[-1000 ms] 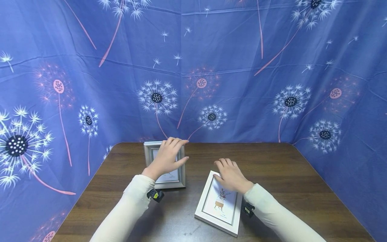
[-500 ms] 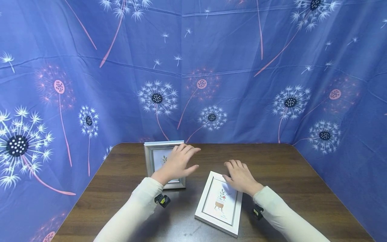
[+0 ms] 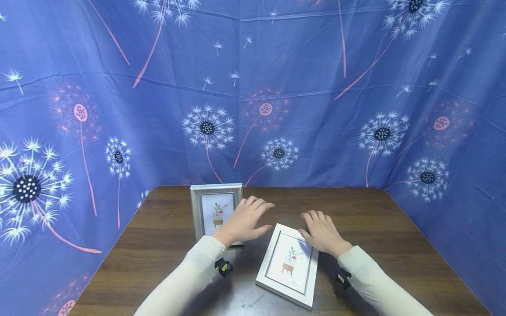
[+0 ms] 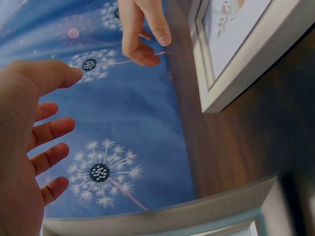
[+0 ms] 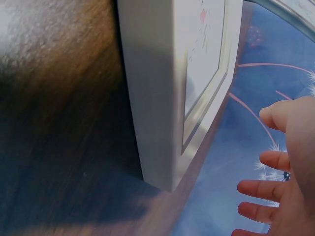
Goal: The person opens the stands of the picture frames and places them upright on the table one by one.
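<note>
- Your left hand (image 3: 244, 219) hovers just in front of the standing frame (image 3: 216, 210), fingers (image 4: 49, 132) spread apart and straight, holding nothing; whether a fingertip touches the frame's right edge cannot be told.
- The standing frame stands upright on the worktop (image 3: 379, 232), at about 11 o'clock from the worktop's middle, near the back edge. It has a silver-grey border and shows a small plant print.
- Your right hand (image 3: 323, 234) lies at the top right corner of the flat frame (image 3: 289, 264), fingers (image 5: 268, 160) loosely apart and nearly straight. They clamp on nothing; contact with the frame cannot be told.
- The flat frame is white and lies face up on the worktop at about 6 o'clock, turned slightly clockwise. Its print shows a plant on a little stool.
- The two frames sit near each other but apart; the flat one is at 4 o'clock from the standing one.
- A blue cloth (image 3: 324, 87) printed with dandelions hangs behind and at both sides of the worktop.
</note>
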`<action>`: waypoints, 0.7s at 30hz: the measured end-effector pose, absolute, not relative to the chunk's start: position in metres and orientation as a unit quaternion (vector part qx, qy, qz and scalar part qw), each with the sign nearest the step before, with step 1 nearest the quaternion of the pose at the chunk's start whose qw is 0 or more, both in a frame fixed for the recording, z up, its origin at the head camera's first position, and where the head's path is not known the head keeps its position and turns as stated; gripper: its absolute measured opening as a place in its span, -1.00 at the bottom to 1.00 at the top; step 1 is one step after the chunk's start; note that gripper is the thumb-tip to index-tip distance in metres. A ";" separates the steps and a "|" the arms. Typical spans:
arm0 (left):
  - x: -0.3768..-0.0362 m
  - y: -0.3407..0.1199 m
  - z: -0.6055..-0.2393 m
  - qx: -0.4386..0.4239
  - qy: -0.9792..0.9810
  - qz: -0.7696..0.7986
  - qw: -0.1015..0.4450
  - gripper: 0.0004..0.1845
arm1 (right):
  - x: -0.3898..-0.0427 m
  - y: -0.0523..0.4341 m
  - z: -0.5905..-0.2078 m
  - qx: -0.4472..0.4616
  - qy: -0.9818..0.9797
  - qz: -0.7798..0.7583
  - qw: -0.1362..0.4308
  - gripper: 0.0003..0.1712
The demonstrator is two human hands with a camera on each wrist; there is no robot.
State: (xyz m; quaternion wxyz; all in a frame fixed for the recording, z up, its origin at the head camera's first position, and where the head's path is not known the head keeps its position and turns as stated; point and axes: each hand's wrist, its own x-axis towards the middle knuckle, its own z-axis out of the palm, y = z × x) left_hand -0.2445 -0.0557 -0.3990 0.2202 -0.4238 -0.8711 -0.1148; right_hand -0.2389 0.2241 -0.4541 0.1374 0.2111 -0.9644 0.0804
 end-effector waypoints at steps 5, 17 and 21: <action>-0.244 -0.048 -0.405 -0.420 -0.879 -0.112 0.197 -0.40 | -0.242 0.229 -0.460 0.207 -0.964 0.082 0.145 -0.52; -0.249 -0.034 -0.421 -0.407 -0.895 -0.082 0.159 -0.39 | -0.243 0.237 -0.462 0.190 -0.969 0.084 0.138 -0.52; -0.251 -0.028 -0.425 -0.407 -0.898 -0.083 0.143 -0.39 | -0.246 0.242 -0.461 0.183 -0.970 0.085 0.135 -0.53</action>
